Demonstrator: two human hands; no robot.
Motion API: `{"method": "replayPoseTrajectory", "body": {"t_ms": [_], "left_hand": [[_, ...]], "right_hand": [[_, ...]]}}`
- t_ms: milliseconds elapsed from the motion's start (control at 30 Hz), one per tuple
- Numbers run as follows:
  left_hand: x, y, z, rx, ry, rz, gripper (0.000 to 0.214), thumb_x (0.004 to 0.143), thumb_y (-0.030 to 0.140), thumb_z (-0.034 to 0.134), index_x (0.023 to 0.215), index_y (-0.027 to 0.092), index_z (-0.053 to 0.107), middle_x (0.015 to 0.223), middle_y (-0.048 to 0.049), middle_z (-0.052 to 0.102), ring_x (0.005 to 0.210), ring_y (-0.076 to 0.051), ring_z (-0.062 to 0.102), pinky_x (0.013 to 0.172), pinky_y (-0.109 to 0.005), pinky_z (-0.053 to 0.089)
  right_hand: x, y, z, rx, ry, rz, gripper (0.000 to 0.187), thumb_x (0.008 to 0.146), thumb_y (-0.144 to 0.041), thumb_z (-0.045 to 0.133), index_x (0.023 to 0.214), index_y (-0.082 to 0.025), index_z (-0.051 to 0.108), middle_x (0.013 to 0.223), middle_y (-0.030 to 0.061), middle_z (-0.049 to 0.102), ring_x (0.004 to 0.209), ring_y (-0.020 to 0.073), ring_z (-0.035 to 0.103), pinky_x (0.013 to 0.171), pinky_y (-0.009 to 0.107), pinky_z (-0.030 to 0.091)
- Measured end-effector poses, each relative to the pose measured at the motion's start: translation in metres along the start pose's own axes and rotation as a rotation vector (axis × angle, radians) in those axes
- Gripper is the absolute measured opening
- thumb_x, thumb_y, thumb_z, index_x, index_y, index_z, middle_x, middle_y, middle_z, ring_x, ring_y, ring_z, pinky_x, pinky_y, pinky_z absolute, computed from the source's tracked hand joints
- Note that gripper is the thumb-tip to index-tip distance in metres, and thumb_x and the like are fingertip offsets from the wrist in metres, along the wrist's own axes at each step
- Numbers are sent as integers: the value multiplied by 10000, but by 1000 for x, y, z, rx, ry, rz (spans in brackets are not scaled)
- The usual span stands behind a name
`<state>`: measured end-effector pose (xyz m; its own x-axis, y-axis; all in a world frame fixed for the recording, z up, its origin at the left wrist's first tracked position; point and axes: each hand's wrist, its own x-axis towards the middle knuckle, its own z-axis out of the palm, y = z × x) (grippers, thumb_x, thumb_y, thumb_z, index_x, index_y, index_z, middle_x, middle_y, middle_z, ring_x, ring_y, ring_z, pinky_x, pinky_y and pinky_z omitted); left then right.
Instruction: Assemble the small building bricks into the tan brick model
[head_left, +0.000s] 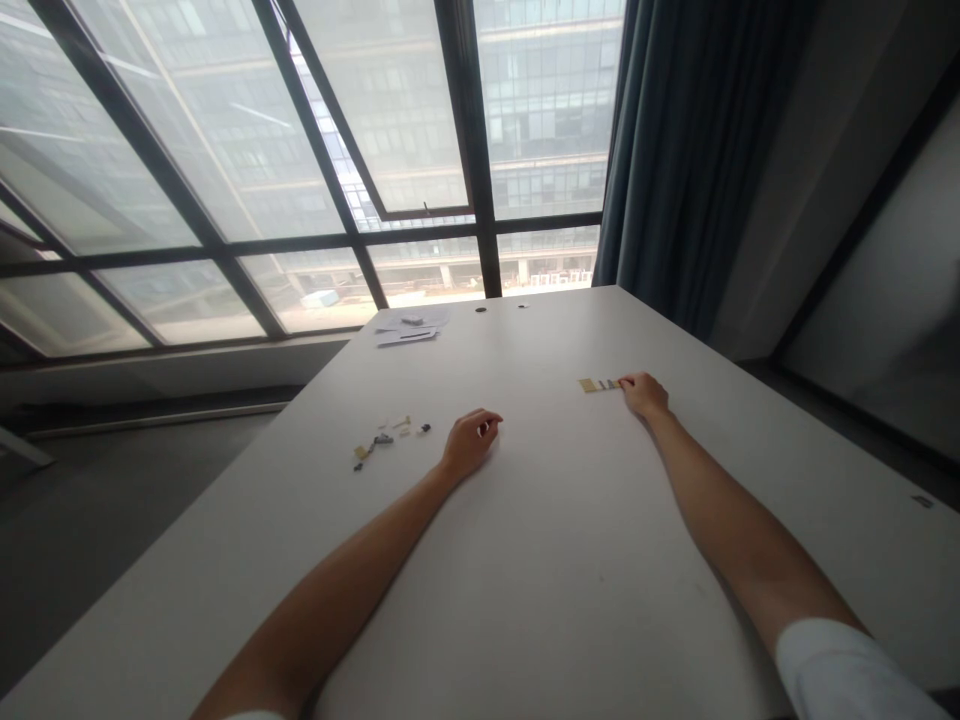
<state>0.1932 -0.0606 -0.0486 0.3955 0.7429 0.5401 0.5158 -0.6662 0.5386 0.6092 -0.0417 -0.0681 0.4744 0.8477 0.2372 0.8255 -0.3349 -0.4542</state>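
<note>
Out on the right of the white table, my right hand [646, 396] has its thumb and fingers closed at the right end of a short row of flat tan and grey pieces [590, 385]. The row lies on the tabletop; whether its parts are joined, I cannot tell. Nearer the middle, my left hand [469, 444] hovers or rests low over the table, fingers curled and thumb and forefinger drawn together. Anything between those fingertips is too small to make out. To its left lie several loose small pieces, including a tan piece [362, 453] and a dark grey piece [383, 439].
White papers [409, 330] with small items on top lie at the table's far left corner. A dark round spot [481, 310] sits near the far edge, and a small dark object [922, 501] near the right edge. Windows and a blue curtain [690, 150] stand beyond the table [540, 560].
</note>
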Motion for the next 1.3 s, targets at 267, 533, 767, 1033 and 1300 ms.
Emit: {"method": "replayPoseTrajectory", "body": {"t_ms": [267, 533, 767, 1033, 1300], "left_hand": [[0, 0, 0, -8, -7, 1, 211, 902, 205, 531, 925, 186, 739, 817, -27, 696, 678, -127, 586, 695, -245, 468], [0, 2, -1, 4, -7, -8, 209, 898, 206, 537, 922, 189, 743, 832, -31, 705, 677, -131, 588, 695, -246, 479], [0, 2, -1, -9, -23, -17, 206, 886, 176, 537, 915, 182, 741, 825, -28, 700, 673, -126, 587, 698, -244, 471], [0, 1, 1, 51, -104, -39, 219, 872, 171, 541, 920, 193, 753, 821, -23, 708, 705, -140, 601, 725, -256, 478], [-1, 3, 1, 109, -212, -36, 228, 870, 209, 564, 980, 223, 764, 888, -28, 721, 725, -157, 609, 725, -274, 484]], "right_hand": [[-1, -1, -1, -2, -7, 2, 296, 954, -374, 557, 1109, -269, 786, 1093, 79, 748, 943, 222, 683, 769, 274, 478], [-6, -5, -6, 37, 11, 30, 309, 952, -366, 542, 1100, -246, 784, 1109, 98, 743, 952, 232, 676, 778, 279, 471], [-7, -24, -17, 158, 186, 11, 364, 984, -269, 428, 1148, -181, 741, 1162, 121, 718, 1018, 247, 640, 855, 291, 459], [-49, -109, -16, 304, 208, -421, 324, 993, -250, 419, 1085, -157, 715, 1110, 104, 701, 991, 232, 623, 906, 296, 452], [-121, -154, 16, 160, -130, -747, 288, 1016, -261, 469, 1157, -243, 720, 1039, 48, 698, 935, 181, 644, 838, 246, 446]]}}
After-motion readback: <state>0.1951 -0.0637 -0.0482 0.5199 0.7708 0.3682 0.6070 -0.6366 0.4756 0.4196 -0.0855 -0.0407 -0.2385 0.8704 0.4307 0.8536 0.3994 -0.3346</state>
